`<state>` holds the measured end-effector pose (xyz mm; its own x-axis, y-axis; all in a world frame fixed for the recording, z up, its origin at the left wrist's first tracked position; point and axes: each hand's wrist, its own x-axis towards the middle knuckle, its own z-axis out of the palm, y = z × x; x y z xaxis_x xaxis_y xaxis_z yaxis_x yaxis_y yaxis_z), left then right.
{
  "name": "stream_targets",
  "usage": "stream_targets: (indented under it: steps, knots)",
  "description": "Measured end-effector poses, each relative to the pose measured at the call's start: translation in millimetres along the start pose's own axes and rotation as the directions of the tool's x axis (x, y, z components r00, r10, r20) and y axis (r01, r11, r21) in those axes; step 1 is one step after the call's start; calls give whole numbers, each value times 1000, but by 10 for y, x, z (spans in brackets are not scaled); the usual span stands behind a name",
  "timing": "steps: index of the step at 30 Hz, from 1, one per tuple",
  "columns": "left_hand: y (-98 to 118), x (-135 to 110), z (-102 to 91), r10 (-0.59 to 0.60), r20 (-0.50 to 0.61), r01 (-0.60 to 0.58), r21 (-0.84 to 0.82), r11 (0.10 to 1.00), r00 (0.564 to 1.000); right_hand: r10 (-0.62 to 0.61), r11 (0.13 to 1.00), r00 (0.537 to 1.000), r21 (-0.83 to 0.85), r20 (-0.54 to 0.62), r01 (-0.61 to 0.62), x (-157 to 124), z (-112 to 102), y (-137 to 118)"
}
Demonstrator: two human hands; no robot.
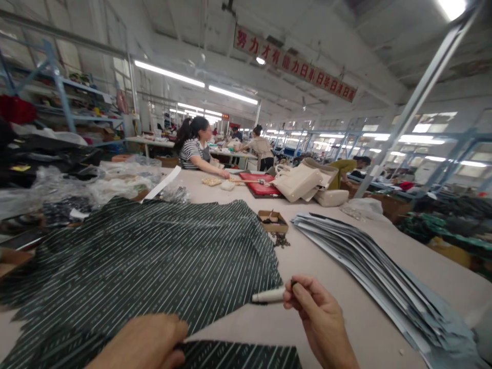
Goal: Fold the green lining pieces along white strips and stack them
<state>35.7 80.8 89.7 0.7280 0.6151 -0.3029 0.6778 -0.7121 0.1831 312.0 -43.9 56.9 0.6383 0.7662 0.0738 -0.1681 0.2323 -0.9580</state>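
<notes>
My right hand [317, 312] is closed round a white pen-like marker [269, 295], whose tip points left at the edge of a dark green striped fabric sheet [154, 261] spread over the table. My left hand [144, 343] rests at the bottom edge with its fingers curled down on a separate striped piece [246, 356] lying in front of me. Whether those fingers grip the piece or only press on it is hidden.
A fanned stack of grey-edged sheets [369, 266] lies to the right. A small cardboard box [272, 220] with loose dark bits stands mid-table. Cream handbags [303, 182] and a red tray [261, 184] lie farther back, where a person in a striped top [194, 151] works. Plastic bags [96, 184] pile up at left.
</notes>
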Motion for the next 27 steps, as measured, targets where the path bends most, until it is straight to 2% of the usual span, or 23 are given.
stream_targets:
  steps: [2,4,7,10,15,19,22,24,27]
  knots:
    - [-44,22,41,6,53,-6,7,1000,999,65,996,985,-73,162,-54,-270,179,20]
    - [-122,48,125,-2,103,6,-41,999,995,163,976,945,-190,285,-111,-496,352,120]
    - [-232,76,256,-7,157,22,-91,996,988,314,917,878,-354,363,-182,-714,538,349]
    - [-252,69,288,1,162,13,-86,996,987,400,869,844,-439,356,-227,-804,617,525]
    - [-162,107,188,50,162,-39,-73,997,986,393,854,843,-487,368,-185,-798,631,588]
    - [-99,201,150,112,244,-47,-256,965,963,392,860,844,-471,365,-196,-774,604,516]
    - [-98,215,228,101,300,46,-448,893,949,356,863,870,-477,340,-167,-756,572,413]
    - [-113,193,306,56,310,141,-577,805,949,322,860,889,-493,326,-131,-756,566,355]
    - [-132,154,375,17,316,221,-701,679,949,353,862,875,-479,331,-167,-794,612,348]
